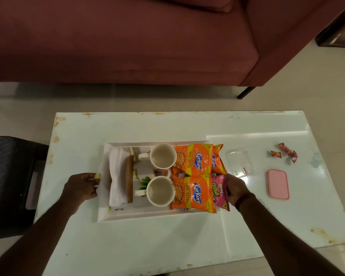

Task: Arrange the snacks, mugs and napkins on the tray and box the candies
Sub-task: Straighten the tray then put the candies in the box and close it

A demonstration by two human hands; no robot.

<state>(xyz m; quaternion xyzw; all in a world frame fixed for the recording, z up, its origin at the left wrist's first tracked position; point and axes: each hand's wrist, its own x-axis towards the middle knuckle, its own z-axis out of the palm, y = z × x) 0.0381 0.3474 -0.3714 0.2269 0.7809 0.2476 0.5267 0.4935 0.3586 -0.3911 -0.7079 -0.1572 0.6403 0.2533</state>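
Observation:
A white tray [139,215] sits mid-table. On it lie white napkins [117,176] at the left, two cream mugs [163,155] [160,191] in the middle, and orange snack packets [195,159] [193,193] plus a pink packet [219,191] at the right. My left hand [82,186] grips the tray's left edge. My right hand [236,188] holds the tray's right edge by the pink packet. Wrapped candies [286,153] lie loose at the right, near a clear box [239,162] and its pink lid [278,184].
The white table [167,240] has free surface in front of the tray and behind it. A maroon sofa [127,40] stands beyond the table. A dark woven stool [6,176] sits off the table's left edge.

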